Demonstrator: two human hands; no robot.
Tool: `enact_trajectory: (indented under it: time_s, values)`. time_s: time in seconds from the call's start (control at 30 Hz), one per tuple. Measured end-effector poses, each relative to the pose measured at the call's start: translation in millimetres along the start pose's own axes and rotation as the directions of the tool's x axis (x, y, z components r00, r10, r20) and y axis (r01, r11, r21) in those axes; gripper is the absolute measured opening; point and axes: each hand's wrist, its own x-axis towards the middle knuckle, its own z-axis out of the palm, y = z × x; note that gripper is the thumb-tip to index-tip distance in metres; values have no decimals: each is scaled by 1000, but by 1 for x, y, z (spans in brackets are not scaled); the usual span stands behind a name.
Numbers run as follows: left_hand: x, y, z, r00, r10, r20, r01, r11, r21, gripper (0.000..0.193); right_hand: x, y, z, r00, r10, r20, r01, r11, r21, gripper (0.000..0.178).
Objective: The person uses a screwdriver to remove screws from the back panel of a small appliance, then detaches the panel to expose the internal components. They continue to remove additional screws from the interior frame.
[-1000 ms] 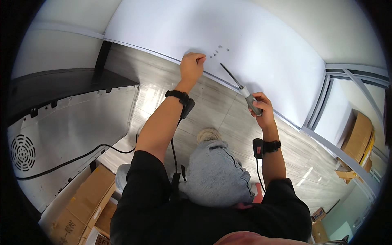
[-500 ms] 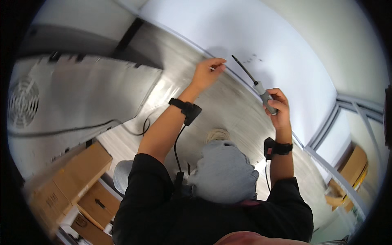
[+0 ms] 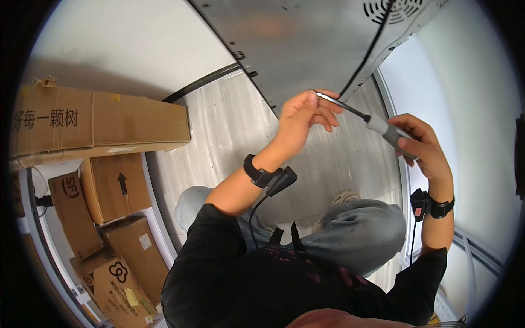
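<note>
My right hand (image 3: 420, 143) grips the grey handle of a screwdriver (image 3: 367, 120), whose dark shaft points up and left. My left hand (image 3: 304, 116) pinches the shaft's tip between thumb and fingers. Both hands are raised in front of a large grey metal panel (image 3: 306, 44) with a round vent grille (image 3: 395, 10) and a black cable (image 3: 372, 54) running along it. Each wrist wears a black band with a small device (image 3: 273, 177), and a wire hangs from each. My grey-trousered knees (image 3: 355, 232) show below.
Several brown cardboard boxes (image 3: 104, 123) are stacked at the left, one with a black arrow (image 3: 121, 183). Pale wood-grain floor (image 3: 229, 126) lies between them and the panel. A white wall (image 3: 470, 109) runs along the right, and another (image 3: 109, 38) at the upper left.
The view has swung sharply: the metal panel now fills the top and the boxes the left. My left hand has left the white surface and now pinches the screwdriver's tip.
</note>
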Motion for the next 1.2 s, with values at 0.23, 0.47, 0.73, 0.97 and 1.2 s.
enact_trajectory:
  time_s: [0.23,0.47,0.73,0.97,1.2]
  values:
    - [-12,56,-50,978,-81,-192,47,983,-176,34,1,-13,116,989,150,13,-149,959,242,38]
    - [-12,63,-75,978,-153,-139,121,969,-215,34,-8,5,210,969,161,-189,-34,842,539,36]
    - [-10,69,-79,979,-171,-113,149,972,-179,33,-2,10,228,956,149,-253,38,793,608,37]
    - [-7,65,-81,985,-133,-109,116,981,-153,33,-2,11,227,952,169,-256,37,766,642,39]
    - [-5,65,-80,985,-139,-106,119,977,-178,33,-2,8,222,957,206,-206,4,698,716,39]
